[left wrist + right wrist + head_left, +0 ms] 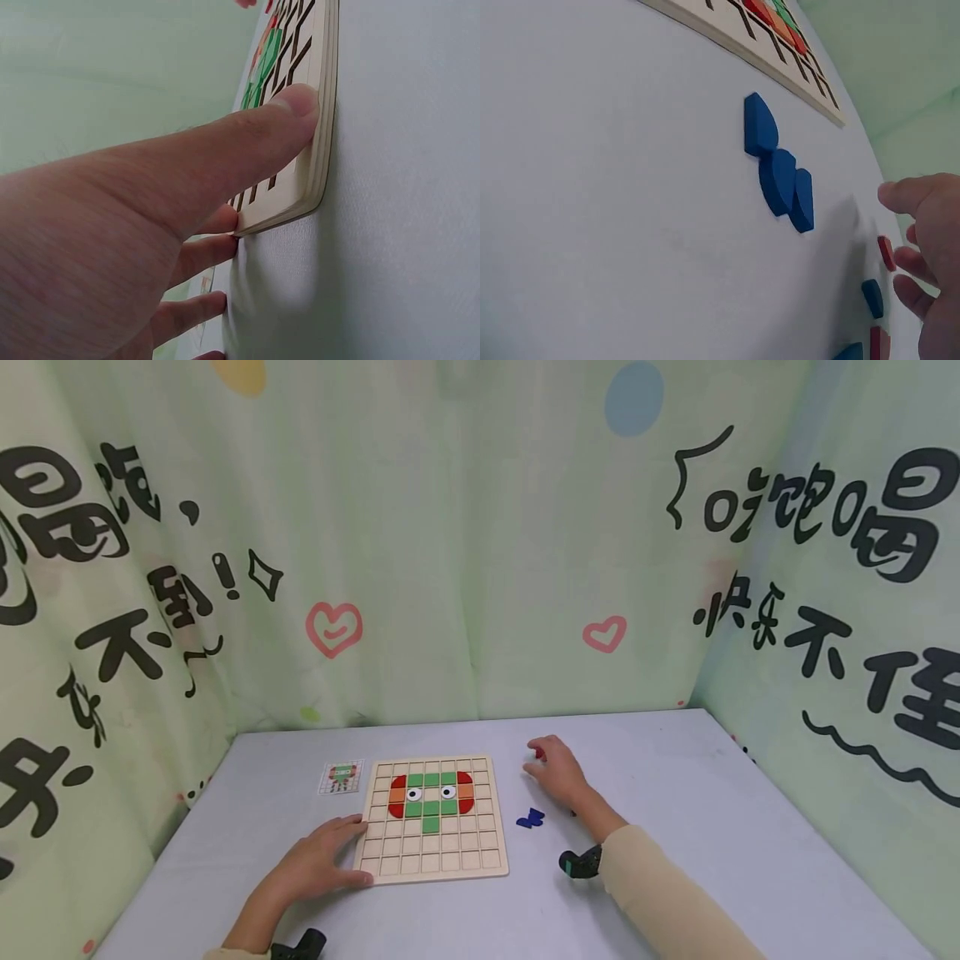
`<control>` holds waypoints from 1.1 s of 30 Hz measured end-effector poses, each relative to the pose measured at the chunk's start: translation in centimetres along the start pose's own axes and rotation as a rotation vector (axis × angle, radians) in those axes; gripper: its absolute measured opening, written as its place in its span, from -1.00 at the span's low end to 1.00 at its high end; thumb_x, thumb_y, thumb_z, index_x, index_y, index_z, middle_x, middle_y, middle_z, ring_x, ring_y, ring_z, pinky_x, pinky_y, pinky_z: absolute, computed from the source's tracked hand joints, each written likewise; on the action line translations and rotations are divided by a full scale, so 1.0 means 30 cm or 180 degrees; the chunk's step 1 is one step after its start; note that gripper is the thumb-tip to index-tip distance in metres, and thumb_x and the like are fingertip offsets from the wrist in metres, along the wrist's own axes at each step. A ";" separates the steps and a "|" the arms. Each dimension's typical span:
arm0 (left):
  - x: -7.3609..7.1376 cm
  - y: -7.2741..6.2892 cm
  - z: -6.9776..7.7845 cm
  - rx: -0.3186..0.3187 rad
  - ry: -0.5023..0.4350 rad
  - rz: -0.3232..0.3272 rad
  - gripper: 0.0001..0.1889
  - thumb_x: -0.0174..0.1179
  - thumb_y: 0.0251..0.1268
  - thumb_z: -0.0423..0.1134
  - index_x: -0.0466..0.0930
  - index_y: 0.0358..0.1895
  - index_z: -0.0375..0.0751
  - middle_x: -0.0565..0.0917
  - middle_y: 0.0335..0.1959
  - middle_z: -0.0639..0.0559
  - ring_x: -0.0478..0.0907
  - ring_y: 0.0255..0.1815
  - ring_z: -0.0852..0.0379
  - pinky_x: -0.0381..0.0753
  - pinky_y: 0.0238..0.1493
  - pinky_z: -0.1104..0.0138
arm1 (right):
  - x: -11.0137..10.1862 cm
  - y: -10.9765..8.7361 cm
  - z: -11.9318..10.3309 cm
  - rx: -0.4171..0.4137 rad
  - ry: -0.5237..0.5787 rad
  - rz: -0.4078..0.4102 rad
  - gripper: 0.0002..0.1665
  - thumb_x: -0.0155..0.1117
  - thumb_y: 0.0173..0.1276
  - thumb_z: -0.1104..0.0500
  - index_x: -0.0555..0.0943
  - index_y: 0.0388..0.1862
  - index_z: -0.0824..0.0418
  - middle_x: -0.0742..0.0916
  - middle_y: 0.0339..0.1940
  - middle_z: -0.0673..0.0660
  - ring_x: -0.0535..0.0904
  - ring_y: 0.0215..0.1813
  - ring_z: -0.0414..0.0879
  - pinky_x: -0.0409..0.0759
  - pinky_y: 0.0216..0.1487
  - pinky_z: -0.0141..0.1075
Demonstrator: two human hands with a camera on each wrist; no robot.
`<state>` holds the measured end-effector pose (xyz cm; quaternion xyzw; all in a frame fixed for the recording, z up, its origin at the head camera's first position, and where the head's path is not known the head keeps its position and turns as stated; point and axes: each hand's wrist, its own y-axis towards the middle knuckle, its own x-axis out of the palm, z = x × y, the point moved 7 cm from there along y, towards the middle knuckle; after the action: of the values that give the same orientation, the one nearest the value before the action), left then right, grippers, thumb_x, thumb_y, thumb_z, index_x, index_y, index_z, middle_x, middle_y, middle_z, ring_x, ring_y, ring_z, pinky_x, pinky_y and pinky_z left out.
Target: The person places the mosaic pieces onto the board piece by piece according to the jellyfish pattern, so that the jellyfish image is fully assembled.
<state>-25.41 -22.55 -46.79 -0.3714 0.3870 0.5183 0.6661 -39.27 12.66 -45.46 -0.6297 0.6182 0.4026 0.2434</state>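
Observation:
A wooden grid board point(480, 857) lies on the table with green, red and orange pieces and two eye pieces set in it. My left hand point(321, 858) steadies its near left corner with fingers spread. In the left wrist view the thumb point(255, 139) rests on the board's rim and fingertips touch the adjoining edge. Right of the board's far side, my right hand point(558, 772) reaches down with thumb and fingers apart. Just under its fingers is a small red piece point(886, 253), seen on the table in the right wrist view.
Three blue curved pieces point(778, 181) lie together right of the board. Closer to the right hand are another blue piece point(872, 298) and a red piece point(880, 343). A pattern card point(341, 778) lies left of the board. Printed curtains point(465, 543) surround the table.

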 end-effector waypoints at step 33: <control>-0.007 -0.006 0.011 0.0001 0.0020 -0.0038 -0.09 0.49 -0.17 0.17 0.43 0.32 -0.19 0.38 0.41 -0.13 0.27 0.43 -0.21 0.33 0.34 -0.18 | 0.157 -0.132 -0.275 -0.1008 -0.0268 -0.0810 -0.82 0.38 0.22 0.05 0.66 -0.27 0.10 0.62 -0.24 -0.05 0.44 -0.18 -0.20 0.56 -0.12 -0.36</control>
<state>-25.23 -22.37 -46.44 -0.3752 0.3870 0.5131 0.6680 -34.12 3.75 -45.42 -0.7157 0.4520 0.4867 0.2159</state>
